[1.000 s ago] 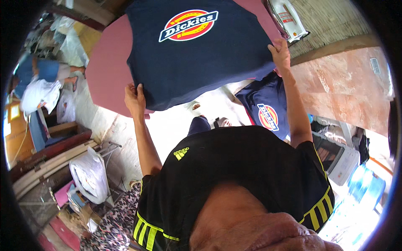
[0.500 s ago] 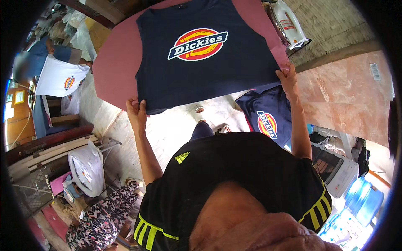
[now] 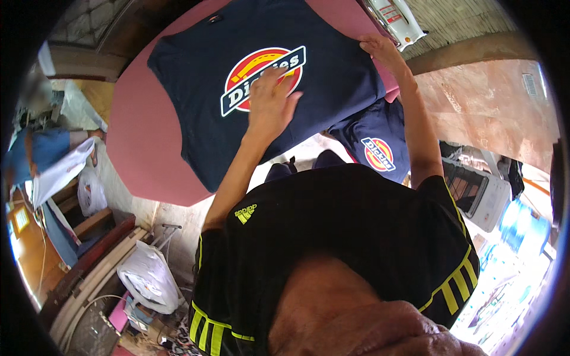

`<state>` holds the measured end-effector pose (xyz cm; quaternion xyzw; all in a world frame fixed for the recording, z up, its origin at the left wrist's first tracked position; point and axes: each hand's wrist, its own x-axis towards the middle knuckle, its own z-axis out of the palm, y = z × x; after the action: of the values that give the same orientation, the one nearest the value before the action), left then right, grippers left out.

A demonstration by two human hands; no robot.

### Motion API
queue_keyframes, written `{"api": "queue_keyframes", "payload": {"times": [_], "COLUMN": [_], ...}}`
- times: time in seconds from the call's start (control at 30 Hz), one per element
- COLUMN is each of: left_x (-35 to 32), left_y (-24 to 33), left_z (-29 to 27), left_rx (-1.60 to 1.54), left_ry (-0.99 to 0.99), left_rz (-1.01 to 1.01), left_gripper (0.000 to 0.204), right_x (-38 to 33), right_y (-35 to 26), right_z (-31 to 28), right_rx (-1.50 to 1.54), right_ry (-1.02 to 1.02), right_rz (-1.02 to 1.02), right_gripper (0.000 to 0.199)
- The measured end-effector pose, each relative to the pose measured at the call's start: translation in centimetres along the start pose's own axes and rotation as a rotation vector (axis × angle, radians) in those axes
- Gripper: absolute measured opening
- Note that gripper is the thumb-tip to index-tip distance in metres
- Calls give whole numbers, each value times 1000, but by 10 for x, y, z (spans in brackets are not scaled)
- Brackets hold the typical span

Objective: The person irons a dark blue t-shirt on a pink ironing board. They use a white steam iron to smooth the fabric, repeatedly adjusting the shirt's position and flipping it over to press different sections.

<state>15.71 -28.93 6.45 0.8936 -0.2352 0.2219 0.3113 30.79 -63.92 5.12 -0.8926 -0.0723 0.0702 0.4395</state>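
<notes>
Navy shirt [image 3: 320,77] lies on pink-covered worktop [image 3: 142,142], L hand [image 3: 272,111] over its red-&-yellow print [image 3: 252,66], fingers extended, grasping nothing; R hand [image 3: 381,51] at shirt's R edge nr. white iron [image 3: 404,26], grip unclear.

The left hand [image 3: 272,110] hides part of the print [image 3: 236,95] on the navy shirt [image 3: 335,77] (its neck tag [image 3: 213,19] is too small to read), whose far end, like the iron [image 3: 402,25] at upper right, is cut by the top edge, and a co-worker's head [image 3: 38,94] at far left is blurred.
</notes>
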Motion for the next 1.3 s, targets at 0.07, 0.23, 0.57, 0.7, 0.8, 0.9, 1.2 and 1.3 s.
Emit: {"api": "queue_keyframes", "payload": {"times": [0.07, 0.23, 0.57, 0.7, 0.8, 0.9, 1.2, 1.3], "left_x": [32, 91, 94, 115, 105, 95, -65, -113], "left_y": [-1, -14, -17, 4, -5, -9, 48, 39], "left_z": [31, 94, 104, 81, 88, 91, 6, -41], "left_rx": [-17, 134, 196, 147, 115, 156, 200, 359], "left_ry": [-90, -210, -326, -270, -386, -315, -487, -554], "left_rz": [101, 304, 261, 342, 246, 248, 15, -202], "left_gripper": [38, 51, 48, 52, 53, 52, 66, 74], "right_x": [1, -14, -139, -163, -147, -121, -64, -65], "right_y": [0, 5, -11, 27, -5, -33, -60, -55], "right_z": [-2, 26, 15, 18, -2, 2, 84, 85], "right_rx": [-18, 10, 13, -53, -256, -457, -706, -733], "right_ry": [-24, 334, 164, 242, 209, 464, 166, 170], "right_rz": [15, -211, 92, 109, 300, -81, -395, -395], "right_gripper": [33, 35, 52, 50, 23, 25, 59, 59]}}
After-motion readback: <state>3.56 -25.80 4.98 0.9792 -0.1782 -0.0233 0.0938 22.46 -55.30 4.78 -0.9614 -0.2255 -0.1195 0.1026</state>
